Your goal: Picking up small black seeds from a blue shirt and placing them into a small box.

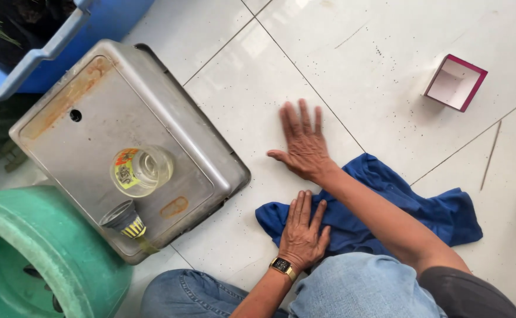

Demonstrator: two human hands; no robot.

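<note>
My right hand lies flat on the white tiled floor, fingers spread, just beyond the blue cloth. My left hand, with a watch on its wrist, presses palm-down on the near left part of that crumpled cloth. Both hands hold nothing. My knees in blue jeans show at the bottom edge.
An upturned grey metal box sits to the left with a clear glass jar and a small ribbed cup on it. A green plastic tub, a blue bin, a small open pink-edged box and a thin stick surround me.
</note>
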